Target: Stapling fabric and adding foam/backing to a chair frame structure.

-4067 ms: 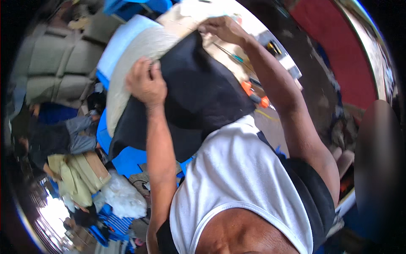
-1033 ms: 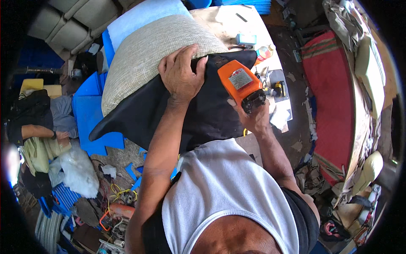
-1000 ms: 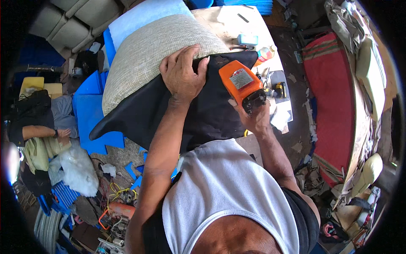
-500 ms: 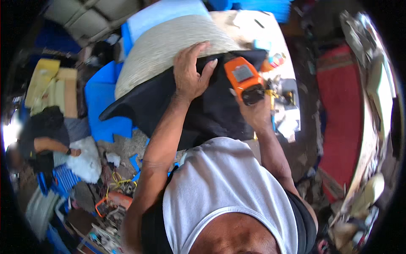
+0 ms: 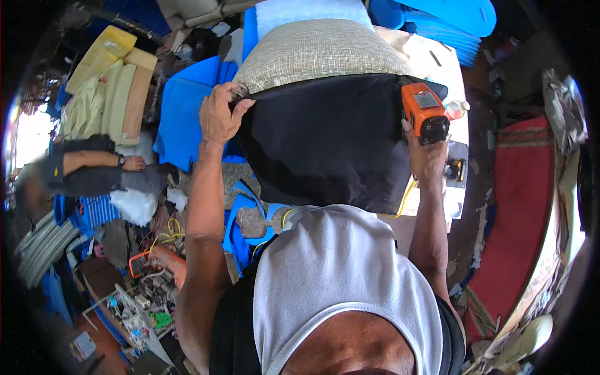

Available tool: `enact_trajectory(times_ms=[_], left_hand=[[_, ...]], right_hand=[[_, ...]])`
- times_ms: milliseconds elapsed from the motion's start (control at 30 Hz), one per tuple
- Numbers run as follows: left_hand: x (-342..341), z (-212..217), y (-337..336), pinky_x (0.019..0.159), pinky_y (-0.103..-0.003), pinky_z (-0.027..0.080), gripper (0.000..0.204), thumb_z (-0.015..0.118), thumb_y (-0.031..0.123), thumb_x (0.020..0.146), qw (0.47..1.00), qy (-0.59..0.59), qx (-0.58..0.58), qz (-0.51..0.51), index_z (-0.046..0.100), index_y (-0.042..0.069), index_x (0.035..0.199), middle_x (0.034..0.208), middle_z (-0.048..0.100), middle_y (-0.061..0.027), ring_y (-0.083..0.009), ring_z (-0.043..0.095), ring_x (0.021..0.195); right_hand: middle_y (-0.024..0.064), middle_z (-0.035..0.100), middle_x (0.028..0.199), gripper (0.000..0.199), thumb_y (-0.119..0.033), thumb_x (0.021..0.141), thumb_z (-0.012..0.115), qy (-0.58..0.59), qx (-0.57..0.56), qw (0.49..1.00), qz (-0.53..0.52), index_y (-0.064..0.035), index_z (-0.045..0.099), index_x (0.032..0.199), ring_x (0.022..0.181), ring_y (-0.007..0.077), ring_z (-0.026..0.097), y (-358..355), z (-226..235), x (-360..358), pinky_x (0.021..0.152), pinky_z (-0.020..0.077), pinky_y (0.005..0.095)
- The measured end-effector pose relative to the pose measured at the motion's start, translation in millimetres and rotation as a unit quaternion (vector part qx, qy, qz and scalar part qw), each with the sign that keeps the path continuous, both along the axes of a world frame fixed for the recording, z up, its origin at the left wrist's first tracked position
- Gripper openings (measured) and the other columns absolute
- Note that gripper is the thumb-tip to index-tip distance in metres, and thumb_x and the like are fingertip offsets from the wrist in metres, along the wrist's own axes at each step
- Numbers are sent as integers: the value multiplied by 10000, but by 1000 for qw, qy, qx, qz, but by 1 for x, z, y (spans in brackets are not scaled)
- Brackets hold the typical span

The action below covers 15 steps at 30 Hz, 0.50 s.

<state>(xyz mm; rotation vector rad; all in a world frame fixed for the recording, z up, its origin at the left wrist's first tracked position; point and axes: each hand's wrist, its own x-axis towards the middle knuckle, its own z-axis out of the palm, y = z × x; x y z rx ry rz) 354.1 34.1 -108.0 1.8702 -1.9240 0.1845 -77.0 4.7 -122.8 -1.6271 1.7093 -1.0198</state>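
A large cushion with a beige woven top [image 5: 319, 53] and a black fabric underside [image 5: 325, 140] lies on the worktable in front of me. My left hand [image 5: 220, 115] grips the black fabric at its left corner, where it meets the woven cover. My right hand [image 5: 426, 156] holds an orange power tool [image 5: 424, 114] upright against the right edge of the black fabric. A yellow hose or cord [image 5: 406, 199] runs down from below that hand.
Blue foam sheets [image 5: 187, 106] lie left of the cushion, with more stacked at the top right [image 5: 437, 22]. Another person [image 5: 94, 172] sits on the floor at left beside yellow cushions [image 5: 109, 81]. A red panel [image 5: 525, 206] stands right. Tools and clutter [image 5: 140, 300] fill the lower left.
My left hand has slid from the middle of the cushion to its left corner. The orange tool has moved right, to the fabric's right edge. The camera view has shifted.
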Motion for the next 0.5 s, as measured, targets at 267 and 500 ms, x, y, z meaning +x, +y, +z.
enact_trajectory(times_ms=[267, 500], left_hand=[[17, 5, -25, 650, -364, 516, 338, 776, 379, 818, 981, 162, -15, -104, 629, 86, 900, 842, 684, -78, -269, 669, 758], [24, -2, -26, 681, -332, 494, 226, 782, 248, 823, 968, 226, 20, -104, 672, 52, 852, 846, 676, -100, -250, 643, 762]], right_hand=[[120, 727, 1001, 431, -358, 883, 732, 1, -52, 998, -25, -66, 656, 1191, 925, 224, 692, 10, 0, 17, 843, 518, 385], [138, 734, 937, 457, -415, 867, 740, 41, 22, 997, -61, -78, 668, 1167, 878, 233, 704, 4, -14, 20, 780, 528, 396]])
